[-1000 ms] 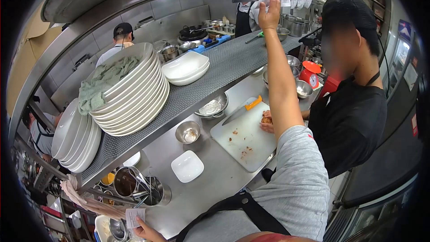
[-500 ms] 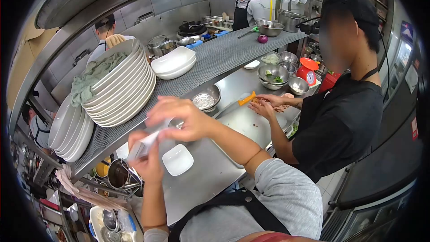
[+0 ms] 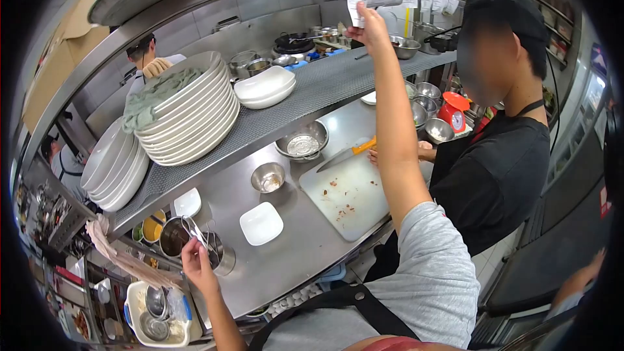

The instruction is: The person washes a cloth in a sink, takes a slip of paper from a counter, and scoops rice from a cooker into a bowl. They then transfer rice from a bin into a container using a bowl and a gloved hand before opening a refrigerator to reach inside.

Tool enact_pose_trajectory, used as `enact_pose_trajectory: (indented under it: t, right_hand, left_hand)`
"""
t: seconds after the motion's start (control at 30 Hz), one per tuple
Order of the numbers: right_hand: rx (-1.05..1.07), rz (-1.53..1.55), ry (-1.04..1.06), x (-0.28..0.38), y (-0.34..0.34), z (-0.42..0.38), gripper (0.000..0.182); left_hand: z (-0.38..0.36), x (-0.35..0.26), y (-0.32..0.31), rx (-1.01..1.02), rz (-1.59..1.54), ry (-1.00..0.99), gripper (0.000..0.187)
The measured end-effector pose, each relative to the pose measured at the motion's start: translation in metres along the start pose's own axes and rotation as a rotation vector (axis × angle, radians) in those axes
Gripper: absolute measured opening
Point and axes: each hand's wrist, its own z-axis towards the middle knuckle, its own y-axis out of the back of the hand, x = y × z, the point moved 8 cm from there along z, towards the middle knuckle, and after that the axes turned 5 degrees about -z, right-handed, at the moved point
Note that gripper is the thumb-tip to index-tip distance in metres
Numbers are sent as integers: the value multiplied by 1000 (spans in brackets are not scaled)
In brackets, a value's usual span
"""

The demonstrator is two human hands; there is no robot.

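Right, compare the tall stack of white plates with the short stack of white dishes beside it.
The tall white plate stack holds many pieces; the short white dish stack, two. A green cloth tops the tall one; the short one is uncovered. Both rest on the metal shelf.

The plate stack (image 3: 188, 117) stands on the shelf (image 3: 325, 78), left of the shallow bowls (image 3: 265, 87).

The person wears a heathered grey short-sleeved shirt (image 3: 432, 266), with a small red mark (image 3: 446, 214) by the hem of the right sleeve (image 3: 426, 221), and a black apron strap (image 3: 385, 325) bearing a round metallic button (image 3: 359, 296). The right hand (image 3: 369, 29) and left hand (image 3: 198, 265) are bare.
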Motion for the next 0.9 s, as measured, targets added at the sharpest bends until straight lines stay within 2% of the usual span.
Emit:
enact_pose_trajectory:
  t: [0.1, 0.17, 0.23, 0.33, 0.37, 0.43, 0.5, 0.57, 0.63, 0.7, 0.73, 0.77, 0.8, 0.83, 0.87, 0.9]
  right_hand:
    - [45, 39, -76, -3, -4, -2, 31]
    - [60, -18, 10, 0, -7, 3, 30]
    - [70, -192, 7, 0, -8, 7, 31]
    - [136, -35, -136, -5, -20, 16, 37]
    - [110, 64, -198, -2, -23, 11, 29]
    - [119, 140, -247, 1, -25, 17, 26]
    - [227, 160, -334, -3, -27, 24, 27]
    - [94, 112, -346, 0, -22, 26, 29]
    - [90, 113, -361, 5, -28, 28, 33]
    - [-80, 189, -288, 2, -21, 35, 36]
    - [-45, 274, -292, -5, -28, 32, 40]
    - [-139, 365, -318, -21, -26, 24, 46]
    - [-207, 473, -361, -45, -32, 17, 47]
    - [-281, 575, -407, -70, -43, 5, 48]
    - [-172, 649, -472, -99, -60, -13, 49]
    - [50, 743, -513, -114, -95, -51, 51]
  left_hand:
    - [-35, 17, 56, -102, 89, 113, 24]
    - [-57, 25, 89, -132, 141, 131, 25]
    - [-74, 25, 117, -161, 196, 148, 25]
    - [-97, 26, 162, -242, 252, 205, 25]
    - [-103, 23, 173, -252, 257, 211, 25]
    - [-111, 15, 191, -312, 250, 199, 25]
    - [-120, 6, 204, -371, 249, 197, 25]
    - [-132, 3, 223, -453, 293, 250, 26]
    - [-143, 9, 246, -450, 295, 210, 26]
    - [-161, 25, 272, -417, 304, 258, 26]
    - [-162, 18, 273, -399, 415, 226, 26]
    - [-171, 16, 275, -427, 370, 207, 26]
    - [-184, 24, 286, -480, 349, 269, 25]
    - [-185, 6, 271, -536, 352, 348, 25]
    - [-193, 10, 273, -546, 269, 366, 25]
    - [-200, 6, 268, -599, 225, 400, 26]
